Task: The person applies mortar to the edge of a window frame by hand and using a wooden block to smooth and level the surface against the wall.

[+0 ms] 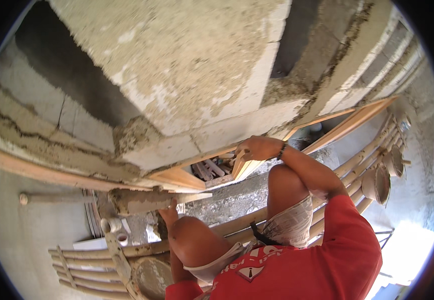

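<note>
Holds mortar-smeared board in left hand, pinching near the right end with thumb up at the edge (can't see the other fingers well). Has board roughly level, in front of the left knee, just under the wall's bottom edge in this view (can't tell if touching). Rests right hand at the upright of a wood frame, close to the wall, with fingers curled, not spread (can't tell if gripping or only touching). Wears dark bracelet on right wrist. Sits or squats (can't tell which) with bent knees over bamboo scaffold, in red shirt and pale shorts. Faces blockwork, partly under rough plaster, with dark areas either side of the middle. Also in view: wood scraps beyond the frame, mortar basin by the left arm, bucket beside the poles at right.
</note>
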### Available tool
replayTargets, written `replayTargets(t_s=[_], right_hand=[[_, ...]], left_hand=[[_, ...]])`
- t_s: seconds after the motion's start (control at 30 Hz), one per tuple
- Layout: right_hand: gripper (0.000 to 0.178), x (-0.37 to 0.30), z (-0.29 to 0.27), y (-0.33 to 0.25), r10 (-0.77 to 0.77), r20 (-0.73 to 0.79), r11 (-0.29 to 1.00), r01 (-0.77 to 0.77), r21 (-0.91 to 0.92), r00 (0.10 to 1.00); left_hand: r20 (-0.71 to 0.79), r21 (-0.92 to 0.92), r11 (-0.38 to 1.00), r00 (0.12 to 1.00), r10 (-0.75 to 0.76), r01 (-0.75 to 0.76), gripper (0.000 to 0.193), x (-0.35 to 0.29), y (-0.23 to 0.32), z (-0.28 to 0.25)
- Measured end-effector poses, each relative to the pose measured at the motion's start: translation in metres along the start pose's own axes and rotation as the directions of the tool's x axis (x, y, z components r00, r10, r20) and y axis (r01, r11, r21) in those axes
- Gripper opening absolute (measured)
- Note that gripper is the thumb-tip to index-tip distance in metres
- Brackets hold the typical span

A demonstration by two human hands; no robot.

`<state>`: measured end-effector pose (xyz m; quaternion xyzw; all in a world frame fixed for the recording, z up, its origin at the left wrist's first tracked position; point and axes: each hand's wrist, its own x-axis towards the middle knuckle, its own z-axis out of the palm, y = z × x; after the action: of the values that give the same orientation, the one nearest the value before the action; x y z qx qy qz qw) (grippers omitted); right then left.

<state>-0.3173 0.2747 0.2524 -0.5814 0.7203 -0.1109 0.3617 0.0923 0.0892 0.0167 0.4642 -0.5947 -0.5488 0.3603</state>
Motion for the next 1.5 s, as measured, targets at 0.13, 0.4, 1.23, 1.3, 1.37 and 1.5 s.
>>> replayTargets(t_s=[0.13, 0.4, 1.23, 1.3, 1.37, 1.5], right_hand=[[0.038, -0.004, 0.000, -0.001, 0.057, -0.011, 0.997, -0.056, 0.051, 0.998], [0.031, -0.018, -0.012, -0.004, 0.097, -0.247, 0.995, -0.098, 0.008, 0.964], [0.024, -0.023, 0.001, 0.006, -0.068, -0.073, 0.997, 0.070, 0.020, 0.995], [0.035, -0.020, 0.006, 0.014, -0.208, -0.118, 0.978, 0.203, -0.053, 0.971], [0.039, -0.025, -0.001, -0.006, -0.138, -0.074, 0.988, 0.132, -0.080, 0.988], [0.042, -0.026, -0.006, -0.013, -0.163, -0.080, 0.984, 0.156, -0.088, 0.983]], left_hand=[[0.008, -0.162, 0.980, 0.993, 0.117, -0.114, 0.059, -0.006, 0.013, 0.005], [-0.011, -0.139, 0.988, 0.998, 0.063, -0.064, 0.058, -0.017, 0.021, 0.006], [0.006, -0.076, 0.996, 0.999, 0.038, -0.037, 0.059, -0.004, 0.021, 0.003], [-0.007, -0.064, 0.997, 0.999, 0.047, -0.048, 0.055, -0.007, 0.027, 0.004], [-0.019, -0.057, 0.997, 0.999, 0.046, -0.047, 0.054, -0.010, 0.033, 0.008], [0.024, -0.072, 0.997, 1.000, 0.018, -0.017, 0.054, -0.009, 0.026, 0.002]])
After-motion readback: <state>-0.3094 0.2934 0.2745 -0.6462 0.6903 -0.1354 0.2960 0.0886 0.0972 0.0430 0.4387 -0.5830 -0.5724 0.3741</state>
